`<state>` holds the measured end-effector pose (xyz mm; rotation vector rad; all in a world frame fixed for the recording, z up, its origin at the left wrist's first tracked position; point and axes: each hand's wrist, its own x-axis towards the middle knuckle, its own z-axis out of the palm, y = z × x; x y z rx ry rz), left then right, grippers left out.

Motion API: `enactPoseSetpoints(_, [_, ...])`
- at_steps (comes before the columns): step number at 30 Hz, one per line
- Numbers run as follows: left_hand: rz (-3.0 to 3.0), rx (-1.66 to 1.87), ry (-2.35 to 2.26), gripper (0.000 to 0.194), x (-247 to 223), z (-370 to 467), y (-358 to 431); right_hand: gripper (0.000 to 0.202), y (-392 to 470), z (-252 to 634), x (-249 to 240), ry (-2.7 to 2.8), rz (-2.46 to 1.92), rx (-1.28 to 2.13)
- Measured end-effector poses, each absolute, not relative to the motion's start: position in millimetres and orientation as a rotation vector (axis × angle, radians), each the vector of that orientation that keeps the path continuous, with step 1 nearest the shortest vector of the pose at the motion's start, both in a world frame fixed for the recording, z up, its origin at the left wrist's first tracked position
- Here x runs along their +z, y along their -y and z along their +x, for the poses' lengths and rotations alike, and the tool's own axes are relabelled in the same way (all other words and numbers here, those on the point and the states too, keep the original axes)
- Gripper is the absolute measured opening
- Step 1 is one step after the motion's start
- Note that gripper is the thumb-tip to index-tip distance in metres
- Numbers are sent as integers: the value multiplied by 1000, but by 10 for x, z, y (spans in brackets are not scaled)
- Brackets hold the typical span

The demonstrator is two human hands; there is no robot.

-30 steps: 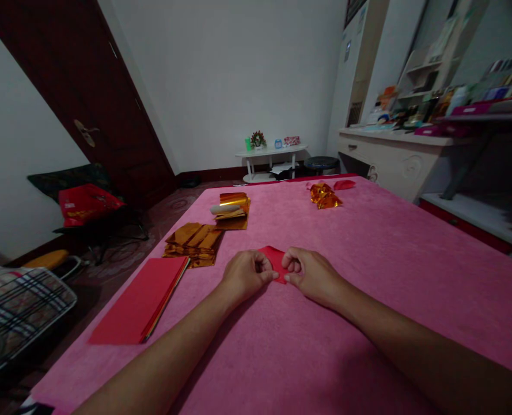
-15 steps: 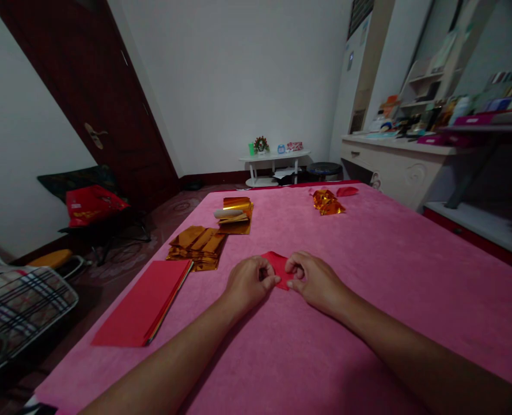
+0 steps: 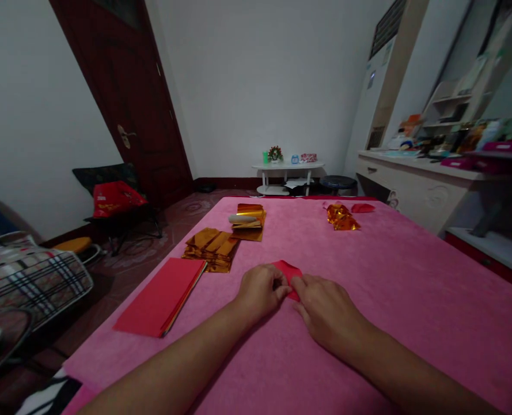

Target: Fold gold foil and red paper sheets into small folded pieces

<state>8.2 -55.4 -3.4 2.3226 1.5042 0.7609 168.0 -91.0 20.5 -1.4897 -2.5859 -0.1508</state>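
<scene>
Two bare hands are working over a small piece of red paper near the middle of a pink-covered worktop. The left hand is pinching at the left side of the paper, its thumb and fingertip meeting close to the near corner and its other fingers curling inward. The right hand is lying looser, its fingers stretching over the right side of the paper and its thumb standing apart below them; how hard it is pressing is impossible to tell, and the fingers are hiding part of the paper.

The step in hand is apparently one of folding or creasing, the left hand seemingly steadying the piece and the right hand flattening an edge. The next move is probably calling for a firm pinch on the left and an even stroke of the right fingertips along the fold, as such thin-looking paper could be skewing under uneven pressure.

To the left, a stack of red sheets is lying near the worktop's side, with a bundle of gold foil sheets sitting just beyond and a second gold pile resting farther back. Toward the far right, shiny gold pieces are lying just beside a red piece
</scene>
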Motion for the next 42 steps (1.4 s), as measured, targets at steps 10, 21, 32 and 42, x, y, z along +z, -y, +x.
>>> enactPoseSetpoints(10, [2282,756,-1439,11,-149,35,451,27,886,1373,115,2953,-1322,-494])
enactPoseSetpoints(21, [2933,632,-1068,23,61,74,718,17,509,2255,40,2824,-659,-648])
enactPoseSetpoints(32, [2722,684,-1053,19,35,75,751,28,680,2239,67,2556,-1206,75])
enactPoseSetpoints(42, [2696,723,-952,20,-5,56,701,28,702,2239,13,2628,-1134,-138])
